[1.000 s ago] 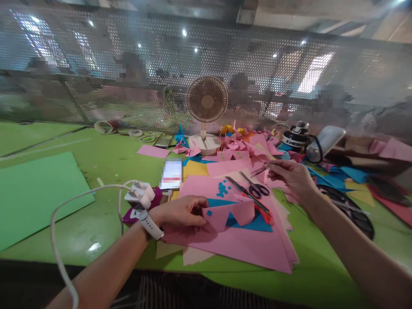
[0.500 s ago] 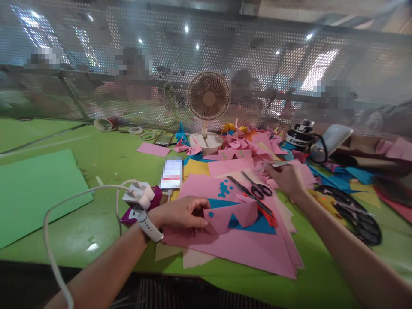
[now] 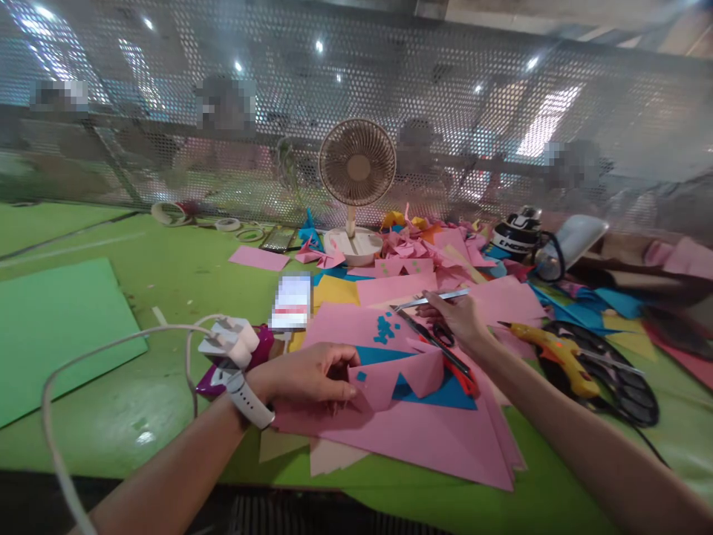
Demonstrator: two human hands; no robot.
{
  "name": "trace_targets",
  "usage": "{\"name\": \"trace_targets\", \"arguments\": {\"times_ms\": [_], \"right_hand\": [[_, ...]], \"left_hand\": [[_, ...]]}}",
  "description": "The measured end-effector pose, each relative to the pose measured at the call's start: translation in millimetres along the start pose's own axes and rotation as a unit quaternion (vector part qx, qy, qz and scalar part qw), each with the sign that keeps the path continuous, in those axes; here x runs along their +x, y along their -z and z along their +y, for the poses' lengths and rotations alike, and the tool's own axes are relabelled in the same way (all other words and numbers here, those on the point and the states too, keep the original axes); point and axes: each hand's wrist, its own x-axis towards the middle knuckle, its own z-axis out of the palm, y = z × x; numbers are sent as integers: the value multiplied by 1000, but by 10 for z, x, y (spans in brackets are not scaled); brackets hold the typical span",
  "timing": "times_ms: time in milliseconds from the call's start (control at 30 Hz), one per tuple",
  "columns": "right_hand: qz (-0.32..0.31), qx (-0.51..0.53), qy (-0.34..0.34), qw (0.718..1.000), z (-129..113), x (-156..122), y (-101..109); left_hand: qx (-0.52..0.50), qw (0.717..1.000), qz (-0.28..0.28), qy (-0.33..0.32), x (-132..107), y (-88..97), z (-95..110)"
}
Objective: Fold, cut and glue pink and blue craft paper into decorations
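My left hand (image 3: 312,371), with a white watch on the wrist, pinches the folded edge of a pink paper sheet (image 3: 390,379) lying over a blue sheet (image 3: 445,392) on a stack of pink paper. My right hand (image 3: 460,319) is closed on thin metal tweezers (image 3: 431,299), held above the scissors (image 3: 428,336) that lie on the stack. Small blue paper squares (image 3: 386,327) are scattered on the pink sheet.
A small fan (image 3: 356,167) stands at the back before a perforated metal screen. A phone (image 3: 290,301), a white charger with cable (image 3: 228,338), a yellow glue gun (image 3: 560,357), a helmet (image 3: 518,230), paper scraps and a large green sheet (image 3: 50,327) lie on the green table.
My right hand with the tweezers has moved left and toward me, from the scrap pile to above the scissors. My left hand has kept its hold on the pink fold.
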Motion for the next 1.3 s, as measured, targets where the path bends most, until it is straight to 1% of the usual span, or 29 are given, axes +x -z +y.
{"name": "trace_targets", "arguments": {"times_ms": [133, 367, 533, 800, 967, 1100, 1300], "right_hand": [[-5, 4, -2, 1000, 34, 9, 8], [-5, 10, -10, 1000, 59, 13, -1], [-9, 15, -16, 1000, 70, 2, -2], [-19, 25, -9, 999, 111, 26, -6], [-24, 26, -9, 999, 106, 7, -29], [-9, 29, 2, 1000, 31, -20, -20], [-16, 34, 17, 999, -216, -116, 99]], "left_hand": [[7, 1000, 4, -13, 5, -6, 0], [10, 1000, 3, -6, 13, -7, -34], [9, 1000, 4, 13, 9, -6, -37], [31, 999, -7, 15, 1, 11, 11], [46, 999, -10, 13, 5, 17, 0], [11, 1000, -16, 9, 12, 26, -13], [-62, 998, -31, 12, 11, 25, 14]]}}
